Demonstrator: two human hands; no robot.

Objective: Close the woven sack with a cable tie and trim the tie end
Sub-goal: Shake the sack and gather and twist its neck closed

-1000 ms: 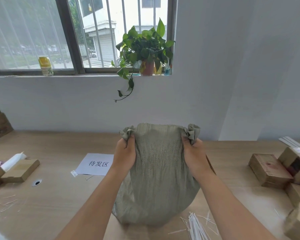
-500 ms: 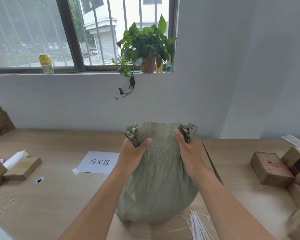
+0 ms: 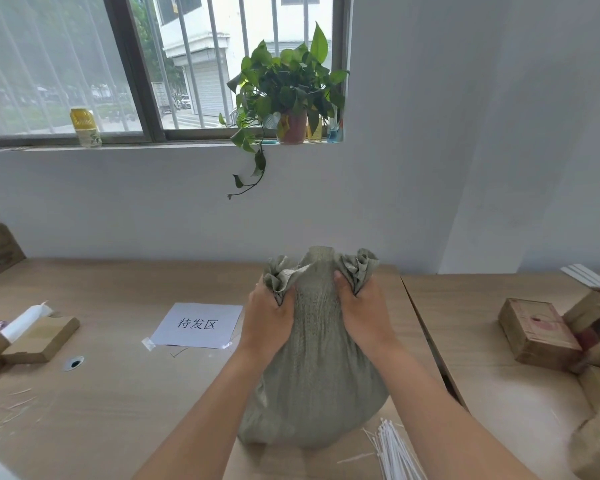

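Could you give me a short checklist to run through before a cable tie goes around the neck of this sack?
1. Sack standing upright on the table: ok.
2. Both corners of the mouth gripped, left hand and right hand: ok.
3. Mouth gathered into one neck: not ok; two separate bunches with flat fabric between them.
4. Cable ties close by: ok, a white bundle lies beside the sack's base on the right.
5. A hand free to pick up a tie: not ok; both are holding the sack.
6. Cutter ready for trimming: cannot tell; none is clearly visible.
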